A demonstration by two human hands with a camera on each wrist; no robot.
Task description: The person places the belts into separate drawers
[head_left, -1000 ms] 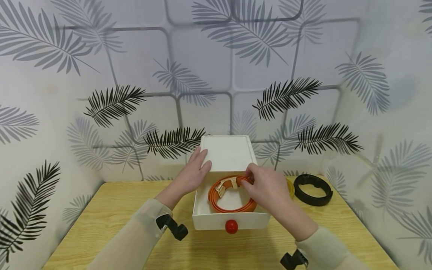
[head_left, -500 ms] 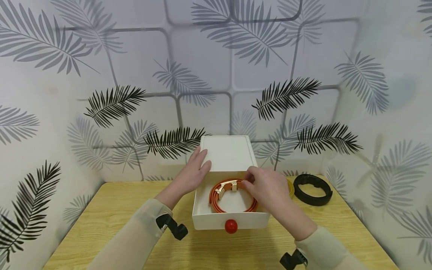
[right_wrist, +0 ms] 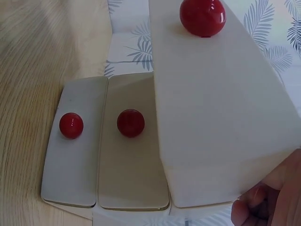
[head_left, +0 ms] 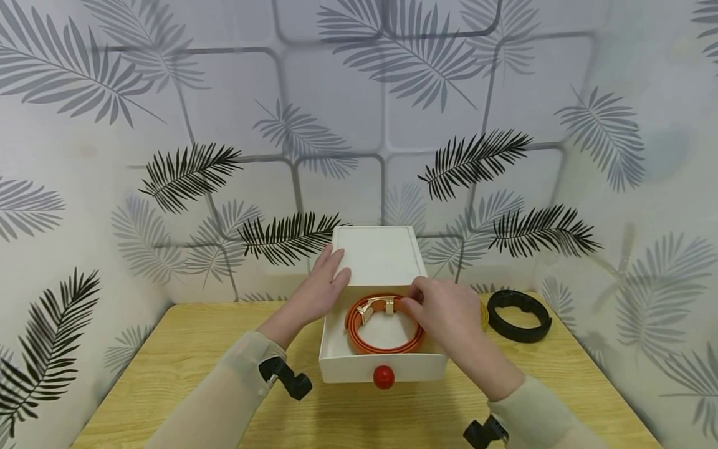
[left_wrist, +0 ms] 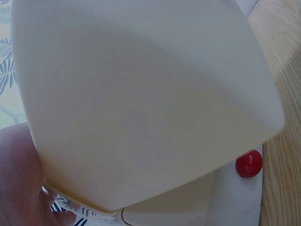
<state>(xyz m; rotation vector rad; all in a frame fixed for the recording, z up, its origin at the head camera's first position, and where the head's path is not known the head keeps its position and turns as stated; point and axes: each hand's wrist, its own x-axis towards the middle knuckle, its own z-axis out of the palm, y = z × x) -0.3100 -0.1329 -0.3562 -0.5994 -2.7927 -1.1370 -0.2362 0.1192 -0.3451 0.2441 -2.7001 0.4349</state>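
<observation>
Your right grip [head_left: 449, 312] is pinching the orange belt [head_left: 353, 332], its coil lying leftward in the drawer [head_left: 350, 369]; your left grip [head_left: 316, 293], fingers extended, is touching the cabinet [head_left: 381, 257].

"What does the room look like?"
"A pale back wall [head_left: 336, 81] printed with grey and black fronds [head_left: 191, 173] over rounded grey outlines [head_left: 384, 93]; the left wall [head_left: 50, 156] and right wall [head_left: 667, 212] match."
"And below?"
"A yellowish wood-grain bench [head_left: 168, 362], softly lit, reaching the back wall."
</observation>
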